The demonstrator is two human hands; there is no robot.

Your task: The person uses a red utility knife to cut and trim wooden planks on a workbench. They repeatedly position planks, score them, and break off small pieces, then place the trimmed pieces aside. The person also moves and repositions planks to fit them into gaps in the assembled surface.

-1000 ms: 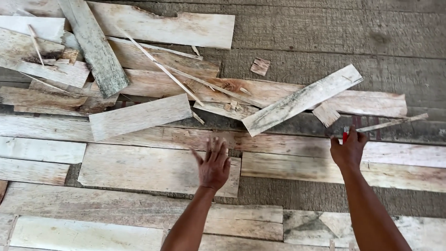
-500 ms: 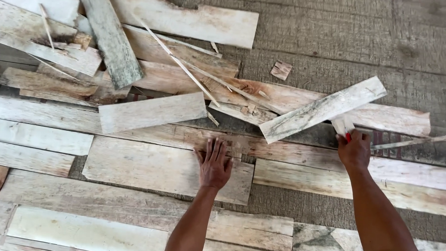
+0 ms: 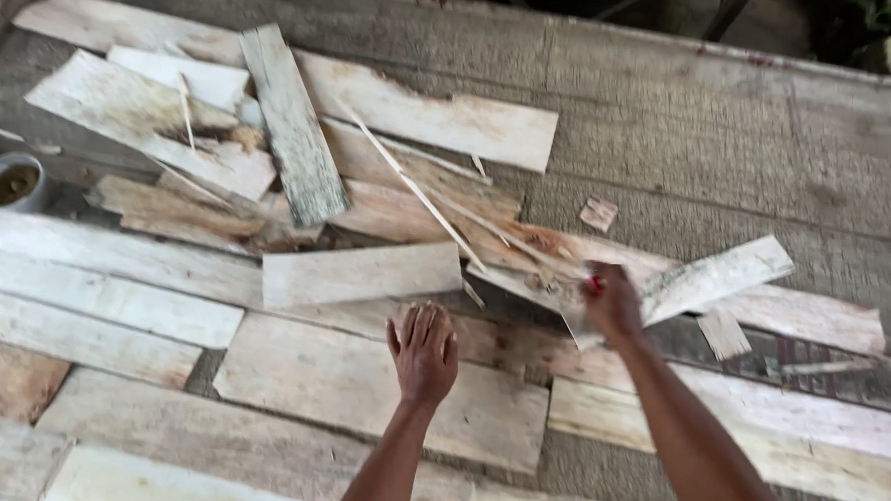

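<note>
Looking down from the head camera, I have my left hand [image 3: 423, 352] flat and fingers spread on a wide pale board [image 3: 339, 386] that lies nearest me, its grip apart and holding nothing, only pressing on the wood. Around that board, other long pale planks [image 3: 93, 305] lie side by side in rough rows on the concrete floor [image 3: 731, 133], and I judge these rows to be the part already laid out. Just beyond, my right hand [image 3: 612, 300] has its grip clamped on the near end of a short, slanted plank [image 3: 715, 277], which is tilted up to the right and rests across the longer reddish boards [image 3: 803, 316] under it; that plank is not yet in line with the rows. Farther off sits the loose heap: a grey weathered board [image 3: 291, 124] lying across several broken pale pieces [image 3: 140, 127], thin splinters [image 3: 408, 189] slanting over them, and a small chip [image 3: 597, 213] on its own. A round tin [image 3: 8, 181] stands at the left edge. By my reading, most of that heap is left to sort, so the work looks roughly midway.
</note>
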